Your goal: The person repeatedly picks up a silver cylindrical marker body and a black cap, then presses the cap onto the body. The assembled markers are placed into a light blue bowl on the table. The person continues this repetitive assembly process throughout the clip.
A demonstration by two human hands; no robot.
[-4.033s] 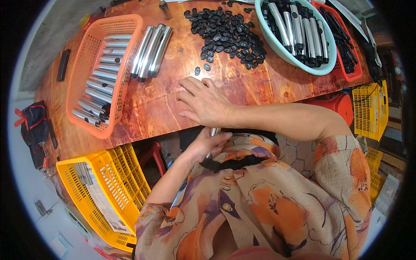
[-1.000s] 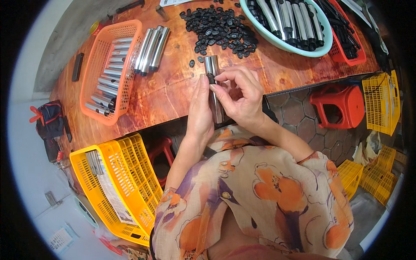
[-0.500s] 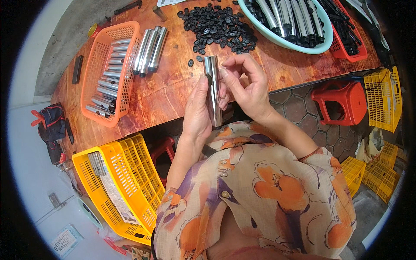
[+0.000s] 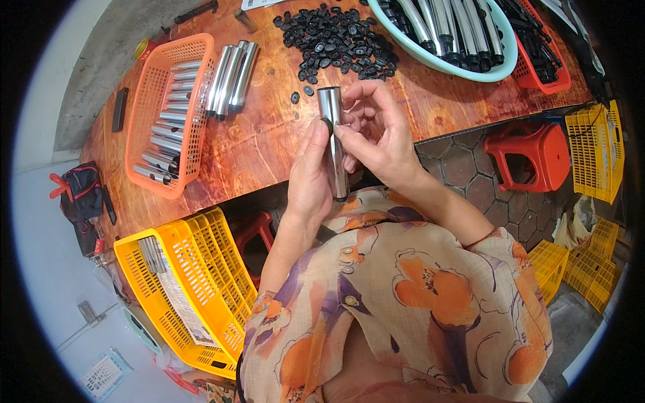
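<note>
My left hand (image 4: 308, 176) is wrapped round a shiny metal tube (image 4: 330, 103), held almost upright above the table's front edge. A small black oval plug (image 4: 328, 125) sits at the tube's side, under the tip of my left thumb. From the right, my right hand (image 4: 388, 140) closes on the same tube. Its thumb tip presses beside the black plug, and its curled fingers lie partly hidden behind the tube. Beyond the tube a heap of black oval plugs (image 4: 336, 40) spreads over the wooden table (image 4: 259, 148).
An orange basket (image 4: 138, 114) of tubes stands left, with several tubes (image 4: 232, 77) beside it. A pale blue basin (image 4: 463, 72) of black-ended tubes and a red basket (image 4: 556, 84) are at the far right. Yellow crates (image 4: 191, 282) and a red stool (image 4: 531, 158) flank me.
My right thumb has moved left and down onto the tube beside the black plug, and the right fingers have come in closer. My left hand keeps its hold on the tube.
</note>
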